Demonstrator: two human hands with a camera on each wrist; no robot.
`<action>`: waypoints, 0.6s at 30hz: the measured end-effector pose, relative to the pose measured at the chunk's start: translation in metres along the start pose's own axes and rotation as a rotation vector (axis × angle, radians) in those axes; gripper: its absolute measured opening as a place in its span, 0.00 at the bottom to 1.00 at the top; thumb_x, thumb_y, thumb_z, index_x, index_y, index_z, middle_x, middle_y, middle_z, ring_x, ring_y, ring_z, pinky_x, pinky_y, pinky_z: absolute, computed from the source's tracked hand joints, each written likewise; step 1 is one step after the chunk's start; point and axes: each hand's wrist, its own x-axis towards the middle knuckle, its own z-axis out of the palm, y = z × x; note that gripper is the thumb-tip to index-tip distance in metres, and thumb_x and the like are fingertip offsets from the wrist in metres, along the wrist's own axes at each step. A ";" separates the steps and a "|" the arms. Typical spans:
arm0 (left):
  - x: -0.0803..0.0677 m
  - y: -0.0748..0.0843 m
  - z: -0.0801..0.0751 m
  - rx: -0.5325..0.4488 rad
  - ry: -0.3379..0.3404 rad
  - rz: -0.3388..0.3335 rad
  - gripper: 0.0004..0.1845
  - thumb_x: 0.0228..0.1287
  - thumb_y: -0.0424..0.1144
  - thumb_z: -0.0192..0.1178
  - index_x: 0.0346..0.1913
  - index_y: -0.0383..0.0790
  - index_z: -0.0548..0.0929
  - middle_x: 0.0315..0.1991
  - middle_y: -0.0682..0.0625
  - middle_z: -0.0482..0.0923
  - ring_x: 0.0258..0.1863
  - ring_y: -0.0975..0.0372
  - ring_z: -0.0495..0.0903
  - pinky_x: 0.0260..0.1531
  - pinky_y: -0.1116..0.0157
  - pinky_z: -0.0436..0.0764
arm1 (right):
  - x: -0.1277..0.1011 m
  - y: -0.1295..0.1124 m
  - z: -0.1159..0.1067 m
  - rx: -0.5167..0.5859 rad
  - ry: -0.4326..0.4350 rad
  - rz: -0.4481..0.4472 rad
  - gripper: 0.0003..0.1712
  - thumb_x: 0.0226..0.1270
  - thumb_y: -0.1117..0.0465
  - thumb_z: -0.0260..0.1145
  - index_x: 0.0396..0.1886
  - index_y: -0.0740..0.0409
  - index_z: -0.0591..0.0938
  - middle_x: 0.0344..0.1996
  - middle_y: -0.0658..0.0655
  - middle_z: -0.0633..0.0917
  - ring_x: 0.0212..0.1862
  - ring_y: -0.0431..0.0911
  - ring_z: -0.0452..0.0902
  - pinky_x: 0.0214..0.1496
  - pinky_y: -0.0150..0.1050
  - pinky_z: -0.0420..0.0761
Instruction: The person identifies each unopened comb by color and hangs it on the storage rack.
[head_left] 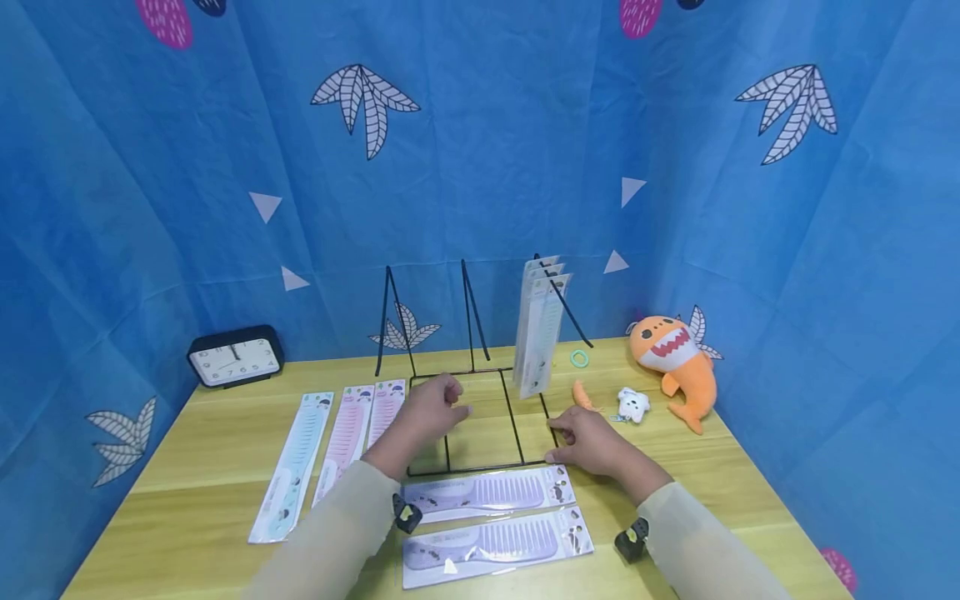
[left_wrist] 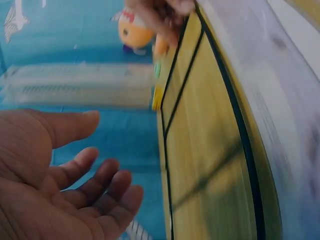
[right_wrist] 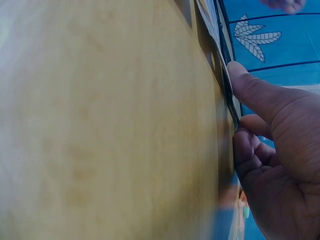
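A black wire display rack (head_left: 517, 425) lies with its base on the table, hooks rising at the back. Packaged combs (head_left: 542, 333) hang on its right hook, several deep. My left hand (head_left: 431, 412) hovers above the left part of the base; in the left wrist view its fingers are relaxed and hold nothing. At the rack's front right corner, my right hand (head_left: 592, 442) holds the base wire between thumb and curled fingers, as the right wrist view also shows. Two packaged purple combs (head_left: 498, 540) lie just in front of the rack.
Left of the rack lie a packaged blue comb (head_left: 292, 467) and two pink ones (head_left: 348, 433). A black clock (head_left: 236, 357) stands at the back left. An orange plush shark (head_left: 678, 362), a white plush figure (head_left: 632, 405), a small orange toy (head_left: 581, 395) and a green ring (head_left: 579, 358) sit right.
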 end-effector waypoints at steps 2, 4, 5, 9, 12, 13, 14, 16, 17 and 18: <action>-0.009 -0.017 -0.015 0.028 0.000 -0.001 0.17 0.74 0.42 0.72 0.57 0.39 0.83 0.52 0.45 0.84 0.48 0.56 0.81 0.54 0.51 0.84 | 0.001 -0.001 0.000 -0.003 -0.003 0.003 0.39 0.67 0.53 0.82 0.70 0.69 0.82 0.39 0.51 0.78 0.41 0.44 0.71 0.45 0.42 0.74; -0.016 -0.033 -0.028 0.067 0.010 0.000 0.16 0.74 0.42 0.71 0.57 0.37 0.83 0.50 0.44 0.84 0.46 0.55 0.80 0.52 0.50 0.83 | 0.002 -0.001 -0.001 -0.011 -0.003 0.004 0.39 0.67 0.53 0.82 0.70 0.69 0.82 0.39 0.51 0.78 0.42 0.44 0.71 0.46 0.43 0.75; -0.019 -0.041 -0.033 0.085 0.022 -0.005 0.16 0.74 0.42 0.71 0.56 0.36 0.83 0.49 0.45 0.84 0.46 0.55 0.81 0.53 0.50 0.84 | 0.002 -0.002 -0.001 -0.014 -0.003 0.003 0.39 0.67 0.53 0.82 0.71 0.69 0.81 0.39 0.51 0.78 0.42 0.44 0.71 0.46 0.43 0.75; -0.029 -0.069 -0.050 0.152 0.071 -0.071 0.16 0.74 0.41 0.71 0.55 0.35 0.84 0.49 0.43 0.85 0.48 0.53 0.83 0.55 0.48 0.85 | 0.002 -0.003 -0.004 -0.026 -0.003 -0.008 0.39 0.68 0.52 0.82 0.71 0.69 0.81 0.39 0.51 0.78 0.42 0.44 0.71 0.47 0.43 0.75; -0.035 -0.087 -0.059 0.162 0.096 -0.153 0.17 0.74 0.41 0.70 0.57 0.35 0.83 0.52 0.41 0.85 0.51 0.50 0.83 0.56 0.47 0.84 | 0.002 -0.003 -0.005 -0.028 -0.003 -0.009 0.39 0.68 0.52 0.82 0.71 0.69 0.81 0.39 0.51 0.78 0.42 0.44 0.71 0.47 0.43 0.75; -0.038 -0.092 -0.063 0.159 0.098 -0.183 0.17 0.75 0.42 0.70 0.58 0.35 0.83 0.54 0.39 0.84 0.52 0.49 0.82 0.57 0.46 0.84 | 0.002 -0.003 -0.004 -0.026 -0.005 -0.010 0.39 0.68 0.52 0.82 0.71 0.70 0.81 0.39 0.51 0.78 0.42 0.44 0.71 0.46 0.43 0.75; -0.041 -0.098 -0.066 0.157 0.100 -0.207 0.18 0.75 0.42 0.70 0.59 0.34 0.82 0.55 0.38 0.84 0.54 0.48 0.82 0.58 0.46 0.84 | 0.002 -0.003 -0.004 -0.030 -0.004 -0.012 0.39 0.68 0.52 0.82 0.70 0.69 0.81 0.39 0.51 0.78 0.42 0.44 0.71 0.46 0.43 0.75; -0.047 -0.108 -0.072 0.161 0.110 -0.238 0.19 0.75 0.41 0.69 0.59 0.33 0.82 0.57 0.36 0.84 0.55 0.46 0.82 0.59 0.44 0.83 | 0.002 -0.002 -0.002 -0.023 -0.006 -0.007 0.39 0.68 0.52 0.82 0.71 0.69 0.81 0.39 0.51 0.78 0.42 0.44 0.71 0.46 0.43 0.74; -0.050 -0.113 -0.075 0.161 0.110 -0.259 0.20 0.75 0.41 0.69 0.60 0.33 0.81 0.58 0.35 0.83 0.56 0.45 0.82 0.59 0.44 0.83 | 0.002 -0.002 -0.002 -0.022 -0.008 -0.010 0.39 0.68 0.52 0.81 0.71 0.69 0.81 0.39 0.52 0.78 0.42 0.44 0.71 0.46 0.43 0.74; -0.053 -0.119 -0.078 0.166 0.115 -0.272 0.20 0.75 0.41 0.69 0.61 0.32 0.81 0.59 0.34 0.83 0.57 0.43 0.82 0.59 0.43 0.83 | 0.002 -0.001 -0.001 -0.023 -0.010 -0.015 0.39 0.68 0.52 0.81 0.71 0.70 0.81 0.39 0.52 0.78 0.42 0.45 0.71 0.46 0.43 0.74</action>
